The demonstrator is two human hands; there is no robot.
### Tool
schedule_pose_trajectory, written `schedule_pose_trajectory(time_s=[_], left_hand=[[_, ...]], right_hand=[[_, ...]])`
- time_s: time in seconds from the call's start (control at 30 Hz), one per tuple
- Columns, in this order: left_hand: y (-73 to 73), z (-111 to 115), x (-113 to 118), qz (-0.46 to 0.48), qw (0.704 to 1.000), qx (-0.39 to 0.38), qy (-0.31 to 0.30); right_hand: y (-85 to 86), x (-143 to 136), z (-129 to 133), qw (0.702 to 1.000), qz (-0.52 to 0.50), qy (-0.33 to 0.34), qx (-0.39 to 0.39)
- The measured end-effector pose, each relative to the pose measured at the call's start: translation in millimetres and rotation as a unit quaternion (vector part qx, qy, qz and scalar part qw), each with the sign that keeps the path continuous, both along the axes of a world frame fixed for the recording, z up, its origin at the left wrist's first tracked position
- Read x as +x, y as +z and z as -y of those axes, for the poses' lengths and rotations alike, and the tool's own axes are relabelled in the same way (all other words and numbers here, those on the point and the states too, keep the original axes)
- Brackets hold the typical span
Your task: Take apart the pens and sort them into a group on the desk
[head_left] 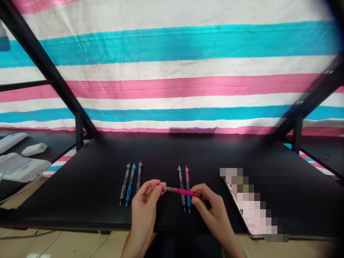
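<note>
A pink pen (185, 192) with a clear barrel is held level above the table's near part. My left hand (146, 202) pinches its left end between thumb and fingers. At the pen's right end, my right hand (211, 204) grips the tip area. Left of my left hand lie a grey pen (125, 184), a blue pen (130, 184) and another grey pen (139, 175), partly hidden by that hand. Behind the held pen rest a grey-gripped pen (181, 179) and a pen with a pink top and blue grip (187, 175).
The black table (161, 147) carries a flat, pixelated item (249, 211) at right, near the front edge. White devices (24, 166) stand on a neighbouring surface at left. Black metal bars (61, 86) slant up on both sides, before a striped sheet (188, 43).
</note>
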State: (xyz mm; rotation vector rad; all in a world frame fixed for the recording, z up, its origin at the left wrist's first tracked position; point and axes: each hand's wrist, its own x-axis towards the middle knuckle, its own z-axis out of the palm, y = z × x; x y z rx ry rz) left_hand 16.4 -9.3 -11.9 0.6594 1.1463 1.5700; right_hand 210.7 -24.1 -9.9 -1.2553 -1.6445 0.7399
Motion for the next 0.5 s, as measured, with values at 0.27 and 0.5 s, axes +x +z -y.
schedule_pose_trajectory(time_s=[0.27, 0.5], left_hand=[[-0.8, 4.6, 1.7, -0.052, 0.998, 0.004, -0.018], [3.3, 0.4, 8.1, -0.022, 0.999, 0.026, 0.007]], right_hand=[[-1.3, -1.7, 0.3, 0.997, 0.047, -0.011, 0.052], [-1.0, -0.9, -1.0, 0.999, 0.020, 0.022, -0.011]])
